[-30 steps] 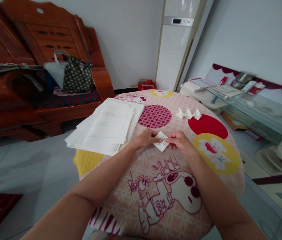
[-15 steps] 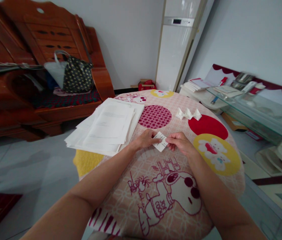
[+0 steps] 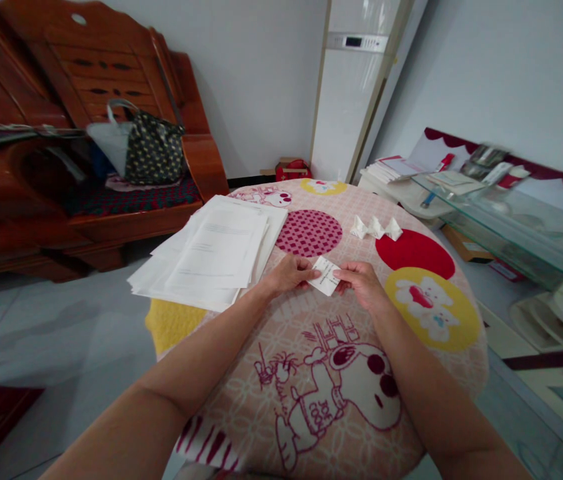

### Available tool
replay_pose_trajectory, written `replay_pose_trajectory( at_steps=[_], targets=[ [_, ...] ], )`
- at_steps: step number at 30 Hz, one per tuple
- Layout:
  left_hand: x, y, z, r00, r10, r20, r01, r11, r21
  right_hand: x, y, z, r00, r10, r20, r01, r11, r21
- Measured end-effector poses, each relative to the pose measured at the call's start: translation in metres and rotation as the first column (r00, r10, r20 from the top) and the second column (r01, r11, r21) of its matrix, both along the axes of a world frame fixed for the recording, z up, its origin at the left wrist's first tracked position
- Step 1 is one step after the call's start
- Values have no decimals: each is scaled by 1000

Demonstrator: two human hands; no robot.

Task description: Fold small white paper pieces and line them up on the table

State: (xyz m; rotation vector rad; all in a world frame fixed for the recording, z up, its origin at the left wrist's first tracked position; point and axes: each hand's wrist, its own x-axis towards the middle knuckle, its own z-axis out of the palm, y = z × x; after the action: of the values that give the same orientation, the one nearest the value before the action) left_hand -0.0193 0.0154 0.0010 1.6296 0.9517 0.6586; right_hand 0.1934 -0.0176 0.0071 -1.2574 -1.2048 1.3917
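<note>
- Two hands are at work, the left hand [image 3: 291, 272] and the right hand [image 3: 362, 280], apart from each other, each pinching one side of the same piece.
- One folded paper square [image 3: 325, 280] is between them, lines of print on its upper face, its corners turned so that it sits like a diamond over the near-middle of the bench [image 3: 464, 367]. How many layers it has, I cannot tell.
- Three small folded paper shapes [image 3: 376, 228] stand in a row toward the far right of the bench, close together, with peaked tops.
- One loose pile of white sheets [image 3: 216, 247] lies on the left side, fanned unevenly; the sheets are too closely overlapped to count. The top one carries a few printed lines.
- One patterned cloth [image 3: 241, 407] covers the bench, with one red oval [image 3: 415, 253] just beside the folded shapes and one large cartoon dog [image 3: 361, 387] nearest the person.
- Beyond, one dark patterned bag [image 3: 155, 148] rests on a wooden seat [image 3: 206, 167].
</note>
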Motion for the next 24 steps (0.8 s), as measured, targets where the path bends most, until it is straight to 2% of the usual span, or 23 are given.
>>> replay_pose_trajectory(
  at_steps=[5, 10, 16, 21, 24],
  targets=[
    [3, 0, 1, 997, 48, 54, -50, 998, 45, -1, -3, 0, 994, 17, 105, -17, 1000, -3],
    [5, -2, 4, 995, 47, 86, -50, 998, 30, -3, -5, -2, 992, 45, 115, -49, 998, 26],
    [7, -5, 8, 973, 56, 226, -35, 995, -96, -7, -4, 1, 998, 30, 56, -33, 997, 70],
    [6, -6, 7, 986, 37, 163, -23, 996, -83, -7, -4, -2, 998, -3, 67, -3, 996, 89],
    [6, -4, 5, 997, 2, 76, -4, 1000, 20, -5, -2, -8, 992, 9, 129, -21, 995, 94]
  ],
)
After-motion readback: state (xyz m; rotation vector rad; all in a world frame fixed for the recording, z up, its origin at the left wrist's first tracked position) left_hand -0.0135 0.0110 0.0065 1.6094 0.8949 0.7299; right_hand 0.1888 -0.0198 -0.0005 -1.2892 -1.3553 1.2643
